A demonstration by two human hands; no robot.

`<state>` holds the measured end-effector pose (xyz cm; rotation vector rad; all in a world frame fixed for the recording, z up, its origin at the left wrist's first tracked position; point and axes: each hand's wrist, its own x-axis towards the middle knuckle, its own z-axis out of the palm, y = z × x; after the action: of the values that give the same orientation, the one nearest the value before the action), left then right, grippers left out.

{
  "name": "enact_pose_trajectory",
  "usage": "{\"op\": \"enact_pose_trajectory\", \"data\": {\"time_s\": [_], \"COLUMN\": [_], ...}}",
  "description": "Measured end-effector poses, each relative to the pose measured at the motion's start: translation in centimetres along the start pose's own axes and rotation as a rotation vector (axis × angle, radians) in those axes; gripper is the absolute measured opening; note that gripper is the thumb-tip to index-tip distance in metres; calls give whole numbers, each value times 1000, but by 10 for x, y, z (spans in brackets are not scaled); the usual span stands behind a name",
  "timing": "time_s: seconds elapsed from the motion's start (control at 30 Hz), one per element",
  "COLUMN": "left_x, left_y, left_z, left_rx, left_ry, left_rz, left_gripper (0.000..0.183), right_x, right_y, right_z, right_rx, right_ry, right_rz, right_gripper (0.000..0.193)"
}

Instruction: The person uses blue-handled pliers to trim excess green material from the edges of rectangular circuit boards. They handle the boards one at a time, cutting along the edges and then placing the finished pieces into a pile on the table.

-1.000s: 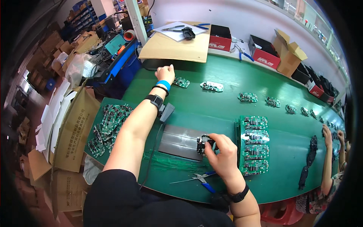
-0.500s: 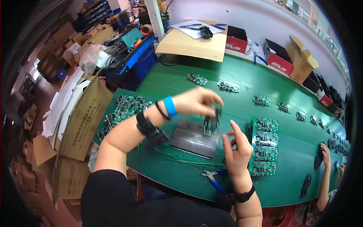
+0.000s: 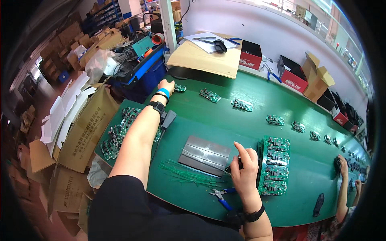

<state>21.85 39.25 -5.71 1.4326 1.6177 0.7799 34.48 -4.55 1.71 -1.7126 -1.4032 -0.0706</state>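
Note:
At the far left of the bench, my left hand reaches out with its fingers closed at the end of a small green circuit board. Nearer me, my right hand is curled round something dark, mostly hidden by the fingers, with the index finger pointing up. A thin line runs from near that hand across a grey metal block. Just in front of the block lie loose thin green strands. Blue-handled cutters rest below them. Right of my right hand stands a stack of joined circuit-board panels.
Single circuit boards form a row along the bench's far side. A heap of boards lies at the left, beside open cardboard boxes. A cardboard sheet overhangs the back. Another person's hand works at the right.
My left hand has carried a circuit board from above the metal block to the far left end of the row. My right hand has shifted slightly left and its fingers have curled in.

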Motion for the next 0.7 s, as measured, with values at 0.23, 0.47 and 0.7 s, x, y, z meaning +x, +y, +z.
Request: {"op": "enact_pose_trajectory", "data": {"time_s": [0.23,0.47,0.7], "left_x": [-144,-326,-344], "left_y": [56,-8,-60], "left_z": [-53,-70,-72], "left_rx": [281,787,810], "left_ry": [-613,-622,-178], "left_rz": [849,1383,1498], "left_gripper": [31,33,25], "right_x": [1,1,0], "right_y": [-2,-18,-21], "right_z": [2,-2,-2], "right_rx": [50,118,160], "right_ry": [22,68,55], "right_rz": [-69,-116,5], "right_gripper": [40,37,35]}}
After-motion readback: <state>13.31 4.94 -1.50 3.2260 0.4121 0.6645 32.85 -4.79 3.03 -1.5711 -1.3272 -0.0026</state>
